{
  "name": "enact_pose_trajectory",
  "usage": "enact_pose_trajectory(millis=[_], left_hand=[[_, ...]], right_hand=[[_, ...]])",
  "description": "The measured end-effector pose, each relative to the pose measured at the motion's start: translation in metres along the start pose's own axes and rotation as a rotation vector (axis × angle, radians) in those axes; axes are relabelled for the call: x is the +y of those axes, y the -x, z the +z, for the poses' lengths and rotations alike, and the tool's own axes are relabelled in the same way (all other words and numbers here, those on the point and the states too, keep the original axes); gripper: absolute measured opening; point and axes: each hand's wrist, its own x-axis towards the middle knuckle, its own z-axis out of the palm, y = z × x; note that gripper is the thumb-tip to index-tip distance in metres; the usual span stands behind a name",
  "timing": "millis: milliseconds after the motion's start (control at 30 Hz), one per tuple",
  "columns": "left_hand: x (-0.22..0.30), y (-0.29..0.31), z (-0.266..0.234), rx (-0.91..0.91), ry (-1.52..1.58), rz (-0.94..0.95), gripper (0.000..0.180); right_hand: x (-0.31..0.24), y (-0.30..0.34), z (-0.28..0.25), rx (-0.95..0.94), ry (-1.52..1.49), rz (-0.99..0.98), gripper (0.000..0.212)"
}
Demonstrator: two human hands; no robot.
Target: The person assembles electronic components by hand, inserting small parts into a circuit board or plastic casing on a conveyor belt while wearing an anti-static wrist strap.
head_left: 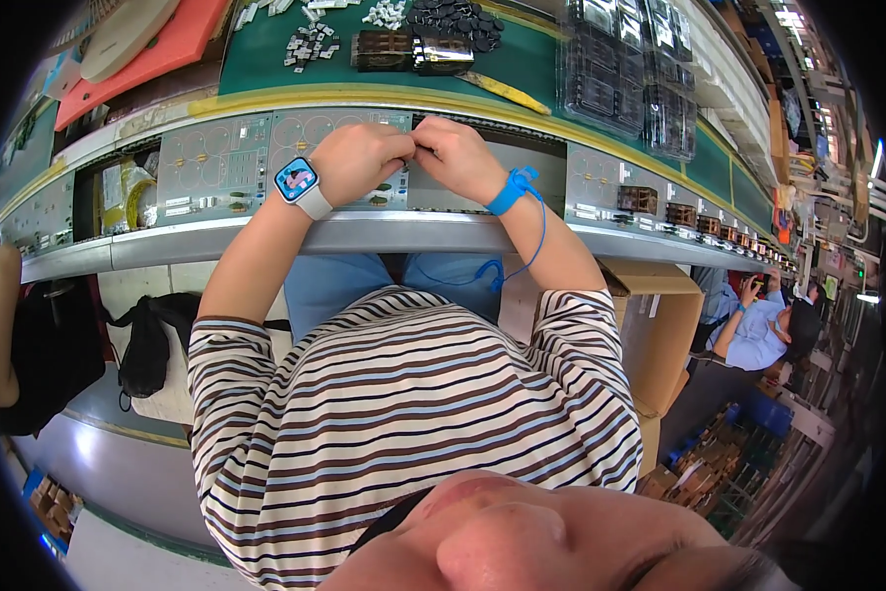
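Above the conveyor line, my left hand (360,160) and my right hand (455,158) meet fingertip to fingertip, both pinched closed. Whatever they pinch is too small or too hidden to make out. Beneath my left hand lies a pale circuit board (297,133) with printed circles, partly covered by the hand. A similar circuit board (211,163) sits to its left. My right hand is over the board's right edge, beside a bare grey stretch of the line (536,179). A blue wrist strap (512,191) with a cord circles my right wrist; a watch (296,181) is on my left.
On the green mat (265,71) beyond are small white parts (312,46), black round parts (458,22), dark blocks (384,51) and a yellow tool (505,93). Clear plastic trays (625,84) stand right. A cardboard box (650,325) is below the line. Other people sit at both sides.
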Motion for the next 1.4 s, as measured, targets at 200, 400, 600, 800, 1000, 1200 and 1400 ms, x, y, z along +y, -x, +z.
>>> enact_pose_trajectory(millis=[200, 400, 600, 800, 1000, 1200, 1400], left_hand=[[-0.001, 0.0, 0.0, 0.018, 0.008, 0.029, 0.009], [0.001, 0.002, 0.0, -0.007, -0.058, 0.005, 0.007], [0.002, 0.005, -0.001, -0.003, -0.063, -0.003, 0.009], [0.003, 0.0, 0.0, -0.005, -0.025, -0.008, 0.009], [0.004, 0.002, 0.0, -0.017, -0.037, -0.012, 0.009], [0.004, 0.0, 0.002, 0.004, -0.017, -0.002, 0.009], [0.002, 0.0, 0.003, -0.005, -0.022, 0.007, 0.009]], right_hand=[[0.0, -0.001, -0.006, 0.088, -0.087, 0.019, 0.014], [0.02, -0.019, -0.057, 0.306, 0.116, 0.054, 0.015], [0.097, -0.069, -0.069, 0.251, 0.389, 0.141, 0.023], [0.12, -0.093, -0.06, 0.135, 0.553, 0.187, 0.028], [0.115, -0.099, -0.059, 0.082, 0.554, 0.213, 0.026], [0.104, -0.086, -0.068, 0.281, 0.293, 0.271, 0.022], [0.058, -0.051, -0.072, 0.44, -0.296, 0.295, 0.02]])
